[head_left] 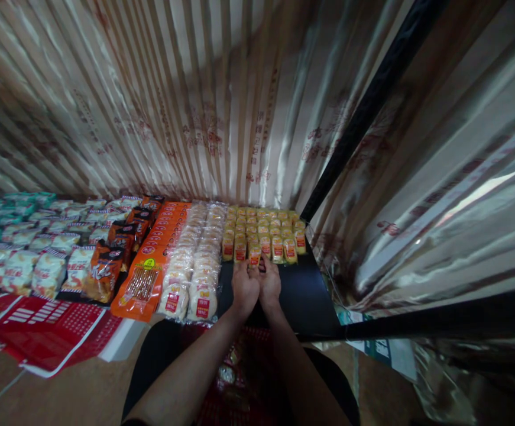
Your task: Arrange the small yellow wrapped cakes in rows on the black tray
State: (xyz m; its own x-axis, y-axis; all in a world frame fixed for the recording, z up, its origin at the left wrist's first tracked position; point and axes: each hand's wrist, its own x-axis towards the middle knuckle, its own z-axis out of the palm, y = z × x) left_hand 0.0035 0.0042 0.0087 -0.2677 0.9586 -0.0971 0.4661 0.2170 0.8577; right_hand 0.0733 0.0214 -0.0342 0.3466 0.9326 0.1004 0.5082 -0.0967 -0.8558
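Side by side at the front of the small yellow snack packets (277, 248), my left hand (245, 288) and my right hand (269, 284) reach forward with their fingers closed. Between the fingertips is one yellow snack packet (254, 254) with a red label, in line with the front of the rows. Both hands appear to pinch its near end, though the fingers partly hide it. Beneath them lies the black shelf (299, 296). Just left of my left hand, round white cakes in clear wrap (203, 299) stand in two long rows.
Further left lie orange flat snack packs (142, 284), black-and-orange bags (103, 269), white bags (49, 272) and green bags (31, 201). A black shelf post (355, 136) rises at the right, before printed plastic sheeting (222, 118). A red-and-white carton (53, 331) sits below the shelf.
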